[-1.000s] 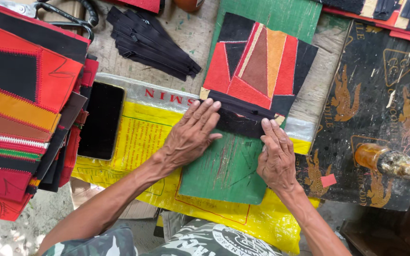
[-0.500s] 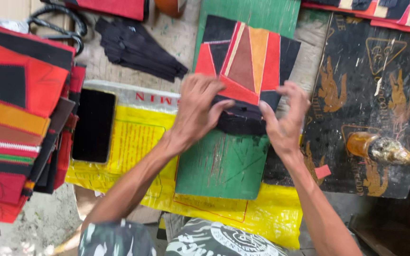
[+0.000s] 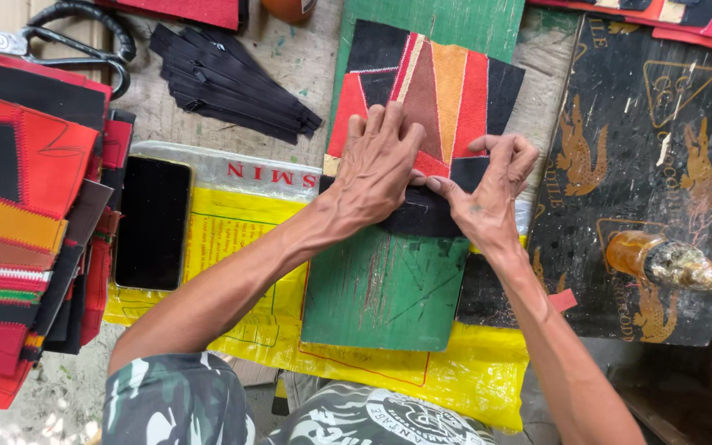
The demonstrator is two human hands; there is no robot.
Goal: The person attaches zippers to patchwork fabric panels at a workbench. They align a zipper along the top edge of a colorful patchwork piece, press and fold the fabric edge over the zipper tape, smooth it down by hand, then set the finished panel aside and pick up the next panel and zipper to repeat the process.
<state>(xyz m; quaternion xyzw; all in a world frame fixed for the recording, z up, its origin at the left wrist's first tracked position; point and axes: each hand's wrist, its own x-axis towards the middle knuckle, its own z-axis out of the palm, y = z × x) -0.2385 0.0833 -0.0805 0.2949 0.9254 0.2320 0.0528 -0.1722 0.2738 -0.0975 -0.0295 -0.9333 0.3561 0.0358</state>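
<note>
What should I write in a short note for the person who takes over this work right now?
Left hand: flat, pressing on the patchwork piece.
Right hand: fingers pinch the black strip at the piece's lower edge.
Both lie on the green board, over the yellow sheet.
Done: strip laid along the lower edge.
Left: it looks not yet fixed; hands are on it.
Nearby: zippers, scissors, phone, stacked pieces.

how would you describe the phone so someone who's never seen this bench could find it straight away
Start at the tall stack of red, black and orange stitched patchwork panels along the left edge. Right beside it, on the yellow plastic sack, lies the flat black rectangular phone, screen dark. It is the only glossy, smooth thing there; the neighbouring black zippers are thin, matte strips.
</note>
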